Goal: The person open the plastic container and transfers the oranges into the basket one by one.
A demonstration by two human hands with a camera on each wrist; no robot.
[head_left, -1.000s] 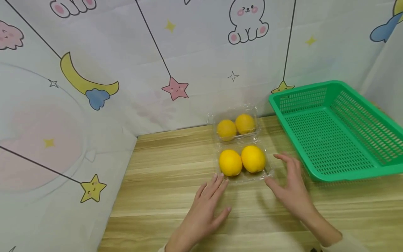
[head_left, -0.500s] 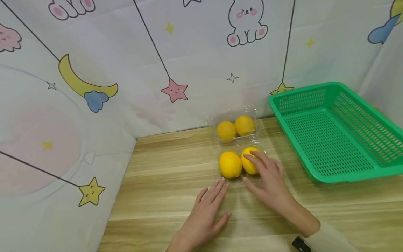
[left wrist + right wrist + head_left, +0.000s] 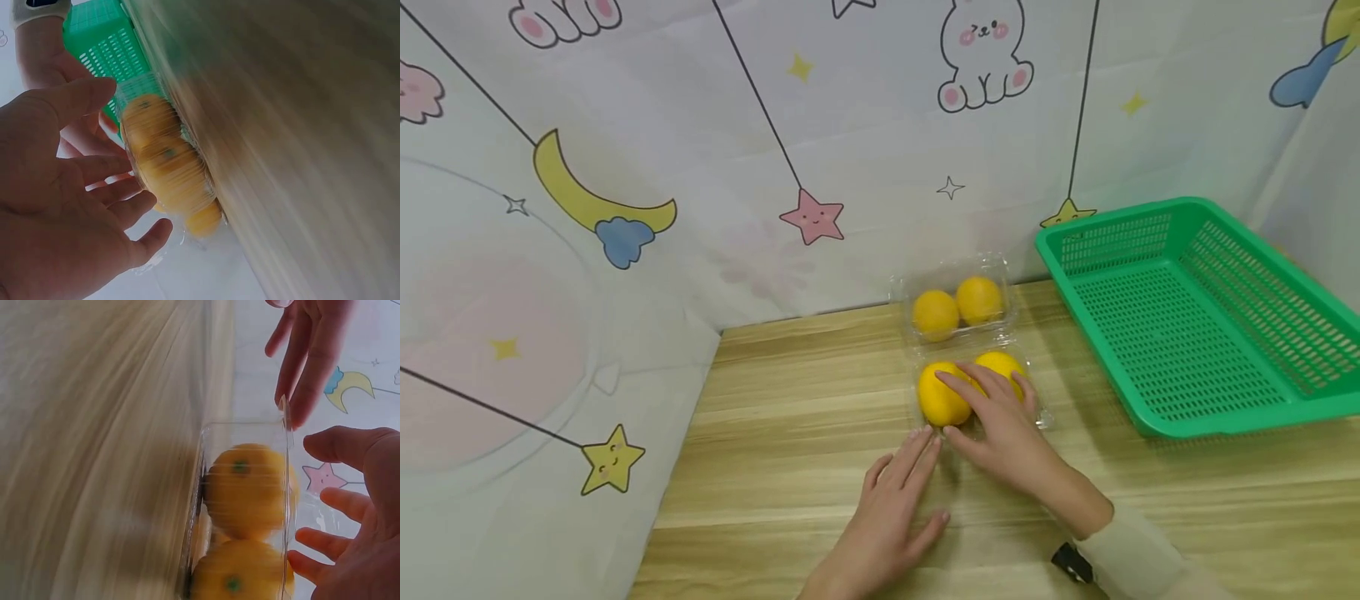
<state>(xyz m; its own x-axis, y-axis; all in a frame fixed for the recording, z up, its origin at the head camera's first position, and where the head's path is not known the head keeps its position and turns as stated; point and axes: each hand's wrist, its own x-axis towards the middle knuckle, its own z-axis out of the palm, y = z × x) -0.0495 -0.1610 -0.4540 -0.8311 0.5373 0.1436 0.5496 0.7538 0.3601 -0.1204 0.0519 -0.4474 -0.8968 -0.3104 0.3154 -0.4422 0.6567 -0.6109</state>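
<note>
Two oranges (image 3: 943,394) sit side by side in a clear plastic box (image 3: 244,425) on the wooden table. Two more oranges (image 3: 980,301) show behind them through clear plastic (image 3: 952,271). My right hand (image 3: 1003,425) is held over the near pair, its fingers spread above the left orange and partly covering the right one. In the right wrist view its fingers are apart from the fruit, around the box's upper edge. My left hand (image 3: 891,504) lies with extended fingers, fingertips at the box's front left corner. Neither hand grips anything.
A green perforated basket (image 3: 1127,379) stands at the right of the table. A white cloth with printed stars and a bear (image 3: 981,58) hangs behind and to the left. A dark object (image 3: 1072,563) shows at my right sleeve.
My right hand has moved left, from beside the box to over the right orange, then toward the left orange. My left hand has stayed at the box's front corner.
</note>
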